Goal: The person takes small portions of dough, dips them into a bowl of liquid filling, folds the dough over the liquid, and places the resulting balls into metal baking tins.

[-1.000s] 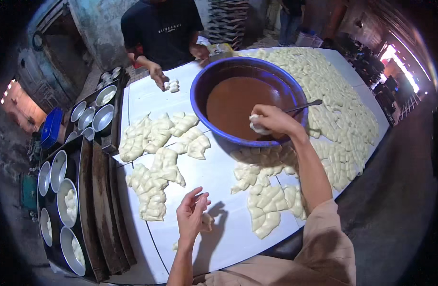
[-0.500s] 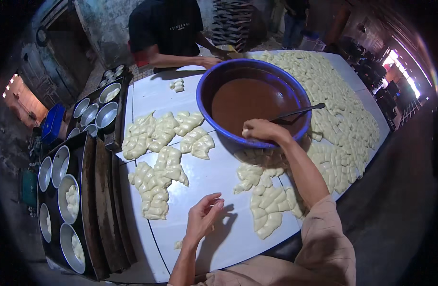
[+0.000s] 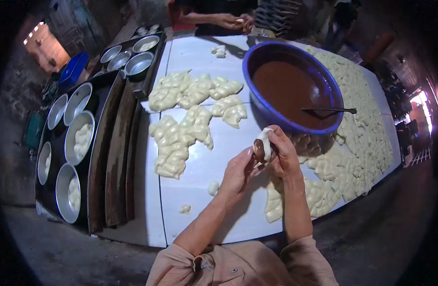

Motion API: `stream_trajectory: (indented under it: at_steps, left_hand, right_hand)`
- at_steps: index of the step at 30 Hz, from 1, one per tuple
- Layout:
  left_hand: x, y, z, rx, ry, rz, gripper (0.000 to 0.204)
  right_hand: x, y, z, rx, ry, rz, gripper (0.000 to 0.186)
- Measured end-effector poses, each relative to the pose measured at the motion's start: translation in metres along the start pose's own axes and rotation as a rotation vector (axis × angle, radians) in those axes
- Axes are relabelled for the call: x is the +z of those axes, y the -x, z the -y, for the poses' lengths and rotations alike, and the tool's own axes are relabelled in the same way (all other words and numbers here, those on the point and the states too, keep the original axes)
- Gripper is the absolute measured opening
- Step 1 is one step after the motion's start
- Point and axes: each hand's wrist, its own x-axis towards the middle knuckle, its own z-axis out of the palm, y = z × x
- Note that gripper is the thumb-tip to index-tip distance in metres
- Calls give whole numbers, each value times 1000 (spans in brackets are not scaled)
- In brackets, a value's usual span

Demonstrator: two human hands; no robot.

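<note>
In front of my chest, both hands hold a piece of white dough (image 3: 266, 138) with a glossy brown filling (image 3: 259, 150) on it. My left hand (image 3: 239, 172) has its fingers and thumb closed on the dough's near left side. My right hand (image 3: 284, 151) grips it from the right, fingertips at its upper edge. Just beyond my hands stands a large blue basin (image 3: 250, 93) of brown filling (image 3: 283, 88), with a dark-handled utensil (image 3: 331, 109) lying partly in it. Small dough lumps (image 3: 213, 188) lie by my left forearm.
Shaped dough pieces lie clustered (image 3: 173, 143) at the left and spread thickly (image 3: 364, 128) over the right of the white table (image 3: 195, 205). Round metal tins (image 3: 79, 138), some with dough, sit in dark trays at the left. Across the table, a co-worker's hands (image 3: 233, 21) handle something small.
My right hand has come back from the basin's near rim to meet my left, which has moved forward and right. Dough with brown filling is now between them. The view has shifted.
</note>
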Motion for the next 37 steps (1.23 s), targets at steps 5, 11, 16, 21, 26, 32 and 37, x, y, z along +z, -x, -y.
stream_trajectory:
  at_steps: [5, 11, 16, 21, 26, 32, 37]
  left_hand:
    - [-43, 14, -3, 69, -97, -282, 28]
    - [-45, 32, -6, 169, -344, -327, 30]
    - [-41, 31, -9, 362, -536, -315, 35]
    - [-48, 25, -45, -11, -502, -173, 33]
    - [-50, 28, -51, -27, -488, -133, 30]
    - [-45, 39, -39, -20, -493, -65, 27]
    - [-55, 44, -31, -75, -535, -5, 26]
  right_hand:
    - [13, 36, -38, -40, 381, 16, 38]
    - [37, 48, -79, -514, 982, -82, 38]
    - [37, 45, -82, -518, 893, -170, 16]
    - [33, 50, -71, -171, 546, -47, 19]
    - [21, 60, -76, -294, 609, 122, 32]
    - [23, 51, -99, -559, 415, -106, 20]
    - [12, 57, -110, -450, 765, -143, 35]
